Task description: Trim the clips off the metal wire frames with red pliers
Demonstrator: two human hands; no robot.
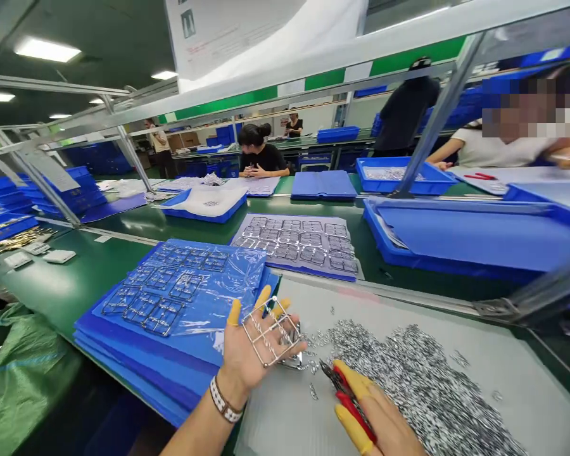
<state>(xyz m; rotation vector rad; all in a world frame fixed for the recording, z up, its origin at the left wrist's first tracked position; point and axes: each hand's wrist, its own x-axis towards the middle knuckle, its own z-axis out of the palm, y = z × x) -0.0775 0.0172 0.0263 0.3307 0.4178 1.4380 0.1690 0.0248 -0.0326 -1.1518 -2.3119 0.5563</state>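
Observation:
My left hand (247,354), palm up with yellow finger cots, holds a square metal frame (262,337). The frame is tilted, with thin cross bars and small shiny pieces attached along them. Behind the fingers another shiny metal piece (294,361) shows in part. Red-handled nippers (346,396) are in my right hand (384,418), also in yellow finger cots. Their dark tips point toward the frame, apart from it. A large heap of small silvery parts (422,373) lies beside my right hand on the pale board (285,418).
Left of my hands, similar frames lie on plastic film over stacked blue sheets (137,354). More frames cover a pale sheet (289,244) beyond. Blue trays (456,259) stand at the right. A metal post (441,114) rises ahead. Other people sit across the bench (123,237).

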